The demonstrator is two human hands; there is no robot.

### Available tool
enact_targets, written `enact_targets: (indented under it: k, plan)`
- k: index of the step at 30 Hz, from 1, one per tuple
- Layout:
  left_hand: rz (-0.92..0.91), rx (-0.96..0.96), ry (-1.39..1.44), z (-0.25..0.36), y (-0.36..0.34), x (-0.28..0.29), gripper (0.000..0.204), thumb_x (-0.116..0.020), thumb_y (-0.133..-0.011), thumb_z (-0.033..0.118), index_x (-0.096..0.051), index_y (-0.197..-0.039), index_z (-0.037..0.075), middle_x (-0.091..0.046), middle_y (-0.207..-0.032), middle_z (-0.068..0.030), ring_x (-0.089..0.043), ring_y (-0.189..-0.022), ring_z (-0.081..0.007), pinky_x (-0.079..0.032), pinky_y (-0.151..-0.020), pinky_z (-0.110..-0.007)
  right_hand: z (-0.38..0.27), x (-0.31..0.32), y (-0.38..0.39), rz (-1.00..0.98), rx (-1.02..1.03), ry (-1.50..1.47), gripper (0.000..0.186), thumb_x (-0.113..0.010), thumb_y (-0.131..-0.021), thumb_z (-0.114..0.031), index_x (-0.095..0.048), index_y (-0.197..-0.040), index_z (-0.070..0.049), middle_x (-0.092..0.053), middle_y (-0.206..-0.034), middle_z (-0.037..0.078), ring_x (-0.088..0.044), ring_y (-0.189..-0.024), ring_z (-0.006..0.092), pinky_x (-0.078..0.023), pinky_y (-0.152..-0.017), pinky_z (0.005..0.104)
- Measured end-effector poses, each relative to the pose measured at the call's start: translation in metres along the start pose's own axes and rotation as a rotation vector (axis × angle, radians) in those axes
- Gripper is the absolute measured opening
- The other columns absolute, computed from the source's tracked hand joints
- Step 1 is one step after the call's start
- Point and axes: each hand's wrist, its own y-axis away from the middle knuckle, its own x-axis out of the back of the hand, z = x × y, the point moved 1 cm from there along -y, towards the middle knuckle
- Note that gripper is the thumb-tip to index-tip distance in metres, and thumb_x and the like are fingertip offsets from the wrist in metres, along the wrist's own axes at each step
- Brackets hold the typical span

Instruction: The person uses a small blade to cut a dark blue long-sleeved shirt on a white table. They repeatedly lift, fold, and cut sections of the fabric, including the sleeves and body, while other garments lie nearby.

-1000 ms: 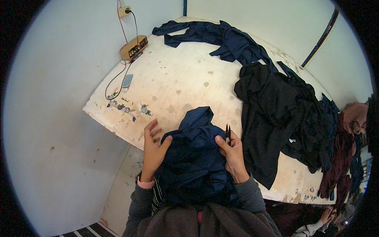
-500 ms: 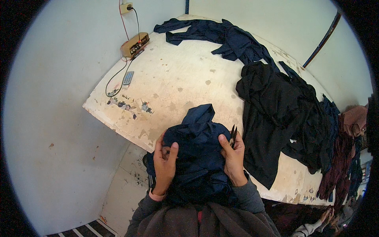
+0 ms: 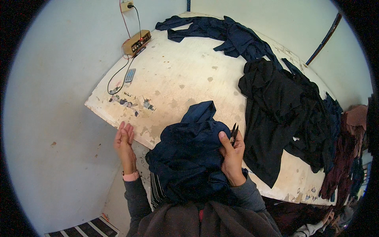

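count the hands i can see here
2. The left hand lies open at the table's near edge. The right hand grips the dark blue garment and small snips.

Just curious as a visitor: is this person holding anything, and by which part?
The right hand grips the crumpled dark navy fabric garment at its right edge, with small black thread snips between its fingers. The left hand holds nothing.

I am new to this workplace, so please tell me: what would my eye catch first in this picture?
First, the bunched dark blue garment at the near table edge, gripped by the right hand, which also holds small black snips. The left hand is off the cloth, at the table's corner. A black clothes pile fills the right side.
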Motion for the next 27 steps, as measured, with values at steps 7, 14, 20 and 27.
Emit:
enact_targets:
  k: [7, 14, 20, 27]
  plan:
    - [-0.403, 0.324, -0.086, 0.015, 0.096, -0.058, 0.049, -0.063, -0.098, 0.012, -0.045, -0.142, 0.003, -0.059, -0.134, -0.0156, -0.059, -0.122, -0.0253, -0.048, -0.105, -0.036, 0.001, -0.006, 0.001, -0.003, 0.027, 0.017, 0.026, -0.074, -0.093, -0.01, -0.05, -0.081, -0.013, -0.045, -0.07, -0.01, -0.034, -0.06, -0.0001, -0.024, -0.052, 0.0206]
    - [-0.471, 0.566, 0.441, 0.018, 0.109, -0.098, 0.04, -0.057, -0.094, -0.005, -0.053, -0.134, 0.001, -0.065, -0.125, -0.0156, -0.064, -0.116, -0.0298, -0.054, -0.1, -0.047, -0.003, -0.001, 0.001, 0.032, 0.139, 0.07, 0.019, -0.074, -0.093, -0.012, -0.056, -0.087, -0.011, -0.047, -0.071, -0.011, -0.037, -0.061, -0.0001, -0.026, -0.054, 0.0191]
    - [-0.6, 0.462, 0.449, 0.022, 0.113, -0.108, 0.052, -0.052, -0.098, -0.002, -0.038, -0.148, 0.007, -0.052, -0.143, -0.0155, -0.055, -0.129, -0.0311, -0.049, -0.108, -0.047, -0.012, -0.005, 0.006, 0.115, 0.087, -0.095, 0.013, -0.07, -0.096, -0.014, -0.059, -0.102, -0.012, -0.053, -0.072, -0.009, -0.04, -0.053, -0.0001, -0.026, -0.045, 0.0185]
    - [-0.719, 0.496, 0.932, 0.031, 0.115, -0.116, 0.055, -0.036, -0.109, 0.023, -0.015, -0.16, 0.018, -0.036, -0.156, -0.0167, -0.043, -0.14, -0.0319, -0.042, -0.115, -0.049, -0.002, 0.004, 0.002, 0.079, 0.064, -0.175, 0.014, -0.068, -0.096, -0.013, -0.055, -0.102, -0.013, -0.057, -0.078, -0.008, -0.045, -0.055, 0.0003, -0.029, -0.042, 0.019]
